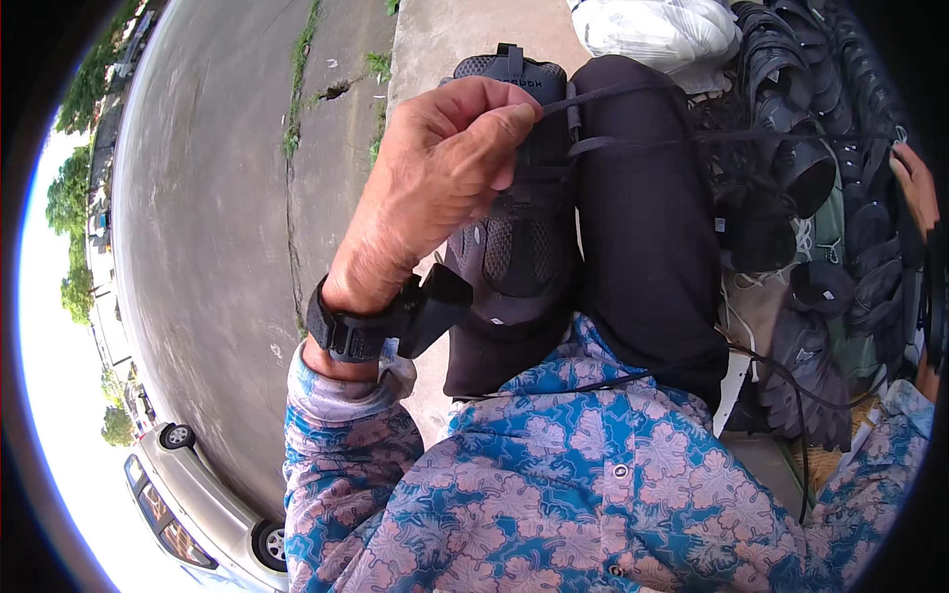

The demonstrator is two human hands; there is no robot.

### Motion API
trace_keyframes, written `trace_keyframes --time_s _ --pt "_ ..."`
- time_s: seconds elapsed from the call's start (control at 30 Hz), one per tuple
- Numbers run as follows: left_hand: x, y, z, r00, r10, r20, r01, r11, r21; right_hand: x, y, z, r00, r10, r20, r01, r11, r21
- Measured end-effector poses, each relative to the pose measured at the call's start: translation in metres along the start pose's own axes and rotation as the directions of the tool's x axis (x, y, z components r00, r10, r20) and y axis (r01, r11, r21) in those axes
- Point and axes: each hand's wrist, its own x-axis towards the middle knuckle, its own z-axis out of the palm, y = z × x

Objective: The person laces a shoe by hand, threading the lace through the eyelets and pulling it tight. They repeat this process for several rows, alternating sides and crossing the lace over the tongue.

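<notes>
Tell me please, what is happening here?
A seated person is handling dark laces. The left hand pinches one lace above a dark mesh piece, which lies on the left leg. Another strand runs taut from near the piece toward the right hand, far out at the right; its grip is unclear. Dark parts lie piled on that side.
</notes>
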Motion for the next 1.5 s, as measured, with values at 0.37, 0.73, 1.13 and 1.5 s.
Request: trace_keyframes --time_s 0.37,0.73,1.13,1.5 --pt "0.014 0.005 -0.031 0.998 0.001 -0.07 -0.003 1.0 -0.021 0.015 -0.367 0.071 0.632 -0.634 -0.446 0.762 0.614 0.206" --pt "0.047 0.009 0.008 0.951 0.236 0.202 -0.302 0.851 0.429 -0.022 -0.368 0.033 0.853 -0.513 -0.096 0.344 0.412 0.844" --pt "0.036 0.004 0.031 0.844 0.363 0.395 -0.522 0.386 0.761 -0.043 -0.33 0.042 0.928 -0.368 0.055 -0.197 -0.361 0.911" --pt "0.018 -0.023 -0.018 0.985 -0.091 -0.146 -0.015 0.798 -0.602 -0.058 -0.261 0.077 0.965 -0.092 0.244 -0.237 -0.701 0.673"
